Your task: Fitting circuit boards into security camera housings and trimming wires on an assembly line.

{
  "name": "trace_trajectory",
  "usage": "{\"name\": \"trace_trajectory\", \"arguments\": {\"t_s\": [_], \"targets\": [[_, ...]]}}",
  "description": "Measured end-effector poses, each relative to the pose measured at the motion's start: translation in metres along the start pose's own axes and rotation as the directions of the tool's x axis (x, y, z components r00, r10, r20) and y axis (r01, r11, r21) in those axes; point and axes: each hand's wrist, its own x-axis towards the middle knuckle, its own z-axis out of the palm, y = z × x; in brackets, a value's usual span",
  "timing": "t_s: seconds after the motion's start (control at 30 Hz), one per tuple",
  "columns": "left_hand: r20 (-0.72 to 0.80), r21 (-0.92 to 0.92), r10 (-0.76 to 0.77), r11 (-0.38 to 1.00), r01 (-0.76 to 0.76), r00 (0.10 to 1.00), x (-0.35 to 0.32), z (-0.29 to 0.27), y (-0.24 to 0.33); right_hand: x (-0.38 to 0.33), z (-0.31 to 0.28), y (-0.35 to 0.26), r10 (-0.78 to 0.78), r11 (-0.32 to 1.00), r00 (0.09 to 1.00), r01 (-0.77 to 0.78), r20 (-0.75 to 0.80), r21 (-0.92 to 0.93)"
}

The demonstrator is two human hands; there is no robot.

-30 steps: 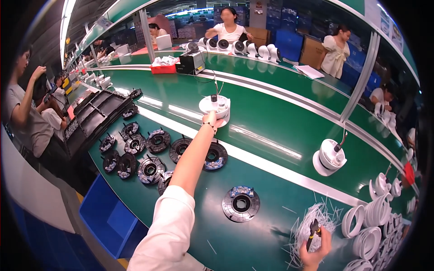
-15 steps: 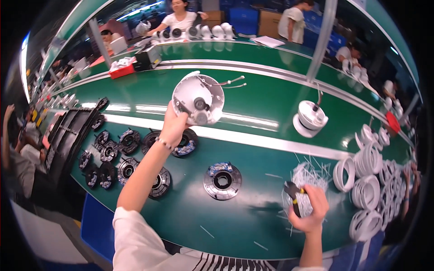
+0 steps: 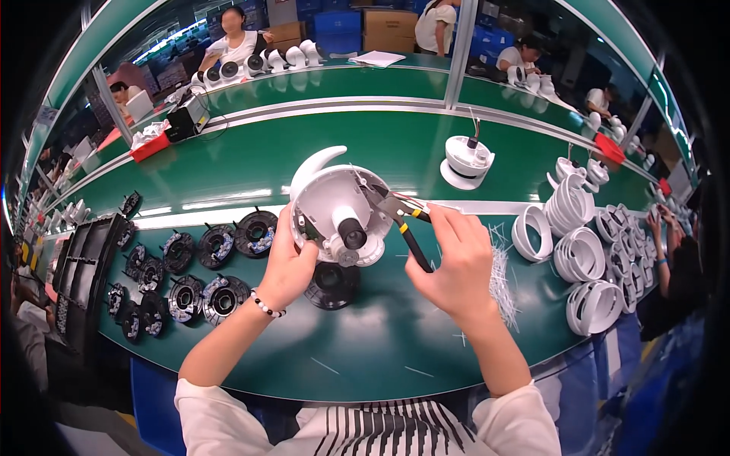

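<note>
My left hand grips a white dome camera housing by its left side, raised over the bench with its hollow side toward me. A black lens sits inside it, and thin wires come out at its right. My right hand is closed around cutting pliers with black and yellow handles. Their jaws reach the wires at the housing's right rim; whether they have closed on a wire I cannot tell. Beneath the housing lies a round black base plate, partly covered.
Several black round plates with circuit boards lie on the left beside a black tray. Cut white strips are heaped right of my right hand. White rings stack farther right. Another white unit stands beyond. Co-workers sit across the bench.
The pliers have come up from the strip pile to the housing's wires. The housing has moved nearer and turned. My view has shifted to the right.
</note>
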Motion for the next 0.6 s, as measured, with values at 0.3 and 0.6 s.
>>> {"name": "trace_trajectory", "arguments": {"t_s": [0.3, 0.6], "targets": [[0.051, 0.053, -0.039, 0.998, 0.036, 0.998, 0.008, 0.021, -0.003, -0.015, 0.002, 0.020, 0.057, 0.998, 0.998, -0.058, 0.020, 0.026], [0.030, 0.163, -0.177, 0.972, 0.170, 0.984, 0.042, 0.056, -0.027, -0.047, 0.021, 0.054, 0.352, 0.891, 0.934, -0.354, 0.060, 0.283]]}}
